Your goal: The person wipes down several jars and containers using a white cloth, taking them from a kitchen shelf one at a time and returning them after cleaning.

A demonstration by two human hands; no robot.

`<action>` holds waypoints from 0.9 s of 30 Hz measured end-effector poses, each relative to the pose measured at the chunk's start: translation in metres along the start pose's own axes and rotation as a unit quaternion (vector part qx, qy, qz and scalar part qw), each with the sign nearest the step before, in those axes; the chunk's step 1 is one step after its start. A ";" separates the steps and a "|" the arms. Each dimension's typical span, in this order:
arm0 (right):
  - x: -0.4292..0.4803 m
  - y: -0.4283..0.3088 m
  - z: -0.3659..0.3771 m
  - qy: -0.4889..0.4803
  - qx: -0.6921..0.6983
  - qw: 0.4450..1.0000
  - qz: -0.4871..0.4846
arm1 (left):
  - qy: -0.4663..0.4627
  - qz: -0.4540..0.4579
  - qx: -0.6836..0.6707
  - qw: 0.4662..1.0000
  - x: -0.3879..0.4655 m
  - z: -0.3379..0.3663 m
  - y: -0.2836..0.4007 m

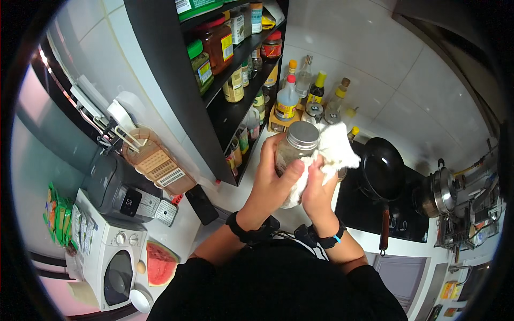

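My left hand [270, 168] is wrapped around a clear glass jar [286, 149] with a silver metal screw lid [302, 135]. The jar is held up over the white counter, its lid upward. A white cloth [337, 146] is bunched against the jar's right side, gripped by my right hand [318, 192]. Its loose end spreads out beyond the fingers. Part of the jar's lower body is hidden behind the cloth and my hands, so its contents are hard to make out.
A black shelf [225, 116] with several spice jars stands at the left. Behind the jar, bottles surround a wooden seasoning rack [276, 122]. On the right, a black wok [382, 168] sits on the cooktop [409, 216], its handle [384, 230] toward me; a steel pot [443, 190] is beyond.
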State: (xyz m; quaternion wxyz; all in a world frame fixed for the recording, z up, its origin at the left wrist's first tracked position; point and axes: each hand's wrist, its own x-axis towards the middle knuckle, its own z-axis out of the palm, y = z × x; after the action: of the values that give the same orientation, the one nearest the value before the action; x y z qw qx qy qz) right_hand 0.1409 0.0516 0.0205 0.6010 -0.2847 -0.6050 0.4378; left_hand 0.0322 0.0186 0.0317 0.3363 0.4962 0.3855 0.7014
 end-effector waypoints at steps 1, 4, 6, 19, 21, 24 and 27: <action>-0.006 0.005 0.000 -0.008 -0.057 0.998 -0.029 | 0.002 -0.022 -0.049 0.999 0.000 0.002 0.007; -0.019 0.004 0.001 -0.041 -0.182 0.976 -0.109 | 0.016 -0.031 -0.117 0.993 0.003 0.000 0.010; -0.025 0.004 0.006 -0.040 -0.229 0.960 -0.159 | 0.000 -0.072 -0.180 0.981 0.004 -0.004 0.004; 0.029 -0.019 0.006 -0.007 -0.013 0.994 -0.105 | -0.058 -0.125 -0.298 0.944 0.013 -0.002 0.013; 0.037 -0.027 0.004 -0.076 0.039 0.996 0.017 | -0.076 -0.050 -0.212 0.973 0.009 -0.003 0.004; 0.021 -0.015 0.010 -0.050 0.005 0.999 0.001 | -0.026 0.004 -0.126 0.992 0.004 -0.001 0.006; 0.001 -0.001 0.008 -0.014 -0.006 0.999 -0.039 | 0.007 -0.017 -0.111 0.994 0.001 0.000 0.005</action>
State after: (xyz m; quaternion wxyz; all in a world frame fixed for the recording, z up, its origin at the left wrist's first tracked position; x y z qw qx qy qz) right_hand 0.1332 0.0505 0.0224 0.6075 -0.2588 -0.6265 0.4140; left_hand 0.0311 0.0169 0.0365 0.3986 0.4438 0.3161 0.7377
